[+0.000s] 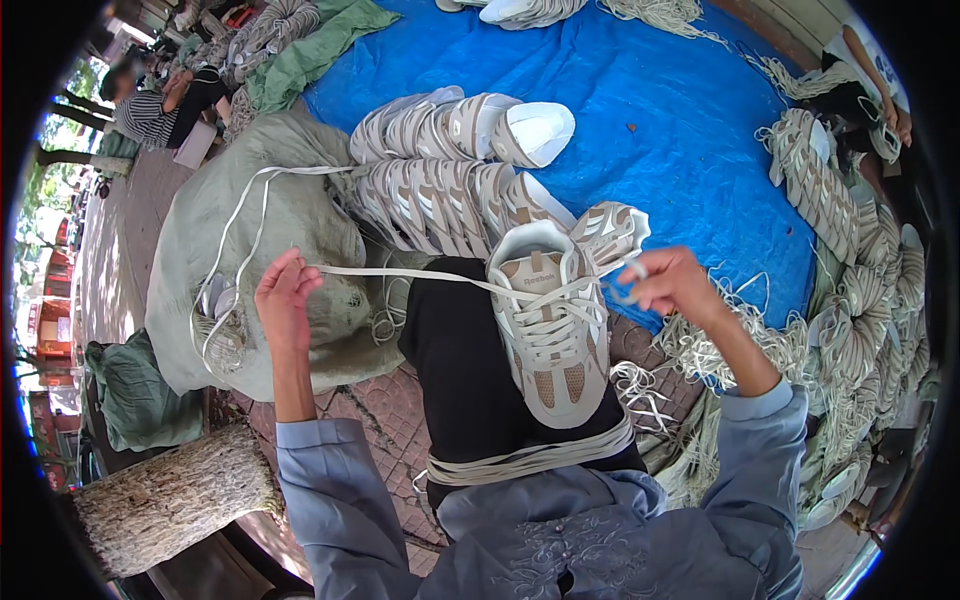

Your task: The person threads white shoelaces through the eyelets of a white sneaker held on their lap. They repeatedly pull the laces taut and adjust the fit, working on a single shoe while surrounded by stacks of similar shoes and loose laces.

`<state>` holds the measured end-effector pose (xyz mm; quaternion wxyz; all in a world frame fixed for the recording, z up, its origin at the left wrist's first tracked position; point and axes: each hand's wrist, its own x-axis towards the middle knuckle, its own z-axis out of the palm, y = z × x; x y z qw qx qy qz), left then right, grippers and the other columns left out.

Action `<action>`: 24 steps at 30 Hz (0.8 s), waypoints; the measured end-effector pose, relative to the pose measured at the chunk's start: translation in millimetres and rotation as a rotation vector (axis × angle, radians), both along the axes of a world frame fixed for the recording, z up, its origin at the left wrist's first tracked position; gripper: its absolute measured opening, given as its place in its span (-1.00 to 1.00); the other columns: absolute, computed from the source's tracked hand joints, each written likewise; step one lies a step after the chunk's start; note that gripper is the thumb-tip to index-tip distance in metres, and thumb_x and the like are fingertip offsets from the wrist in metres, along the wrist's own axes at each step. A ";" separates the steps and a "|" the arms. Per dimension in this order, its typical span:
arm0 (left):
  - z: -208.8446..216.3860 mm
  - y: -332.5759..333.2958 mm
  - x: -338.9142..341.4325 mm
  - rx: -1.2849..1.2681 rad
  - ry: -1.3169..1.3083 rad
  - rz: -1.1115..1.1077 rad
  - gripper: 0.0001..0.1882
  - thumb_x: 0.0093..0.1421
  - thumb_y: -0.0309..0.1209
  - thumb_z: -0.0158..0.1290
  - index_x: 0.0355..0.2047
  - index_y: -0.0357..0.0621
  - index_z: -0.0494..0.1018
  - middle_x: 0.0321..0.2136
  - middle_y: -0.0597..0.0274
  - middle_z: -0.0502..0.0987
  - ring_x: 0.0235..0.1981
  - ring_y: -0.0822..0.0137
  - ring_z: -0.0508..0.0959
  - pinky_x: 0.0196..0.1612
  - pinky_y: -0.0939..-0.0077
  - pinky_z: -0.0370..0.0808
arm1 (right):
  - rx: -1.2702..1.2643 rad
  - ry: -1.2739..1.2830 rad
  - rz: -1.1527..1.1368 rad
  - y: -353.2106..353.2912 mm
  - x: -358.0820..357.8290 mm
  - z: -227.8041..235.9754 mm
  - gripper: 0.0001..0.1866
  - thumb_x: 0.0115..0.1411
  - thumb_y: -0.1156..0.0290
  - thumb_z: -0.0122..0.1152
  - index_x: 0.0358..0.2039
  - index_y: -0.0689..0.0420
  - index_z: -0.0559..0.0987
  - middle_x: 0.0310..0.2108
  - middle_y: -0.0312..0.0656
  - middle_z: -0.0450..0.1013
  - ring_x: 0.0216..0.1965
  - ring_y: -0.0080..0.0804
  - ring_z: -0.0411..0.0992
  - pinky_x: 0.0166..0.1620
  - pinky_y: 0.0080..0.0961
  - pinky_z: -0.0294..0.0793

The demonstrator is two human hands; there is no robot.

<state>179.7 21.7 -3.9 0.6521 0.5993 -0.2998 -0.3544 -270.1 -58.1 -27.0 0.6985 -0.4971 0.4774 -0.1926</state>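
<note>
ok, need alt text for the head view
Left hand holds a pale lace stretched out from a beige sneaker on the lap; right hand grips lace on the sneaker's other side. Beyond are rows of similar shoes and a blue tarp, with loose laces heaped at right.

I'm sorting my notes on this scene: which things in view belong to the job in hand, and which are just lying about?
In the job:
Beige shoe on the lap
White lace, stretched from shoe to left hand
Right hand, lace at its fingers
Laces across the thighs, probably spares

Lying about, apparently:
Green cloth
Dark green sheet
</note>
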 end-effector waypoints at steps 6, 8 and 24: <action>-8.7 4.2 8.5 0.039 0.098 -0.062 -0.80 0.08 -0.56 -0.08 -0.27 -0.37 0.39 -0.46 0.17 0.45 -0.50 0.37 0.49 -0.43 0.55 0.49 | -0.853 0.379 0.298 33.1 46.6 -20.6 -0.83 -0.22 0.40 0.28 -0.57 0.12 0.50 -0.67 -0.27 0.38 -0.62 -0.45 0.37 -0.56 -0.57 0.31; -13.7 5.1 11.6 0.042 0.130 -0.053 -0.79 0.08 -0.56 -0.08 -0.25 -0.37 0.38 -0.46 0.17 0.45 -0.50 0.37 0.50 -0.44 0.55 0.49 | -0.991 0.432 0.357 31.1 47.8 -25.7 -0.81 -0.29 0.40 0.30 -0.64 0.12 0.46 -0.64 -0.20 0.38 -0.56 -0.25 0.39 -0.50 -0.44 0.36; -35.4 83.1 178.7 -0.057 0.141 0.384 -0.76 0.09 -0.50 -0.04 -0.22 -0.32 0.37 -0.52 0.36 0.40 -0.58 0.57 0.34 -0.52 0.72 0.34 | -0.266 -0.147 -0.030 -15.0 25.7 -47.3 -0.93 -0.16 0.55 0.15 -0.58 0.27 0.51 -0.74 -0.33 0.32 -0.76 -0.66 0.22 -0.70 -0.71 0.15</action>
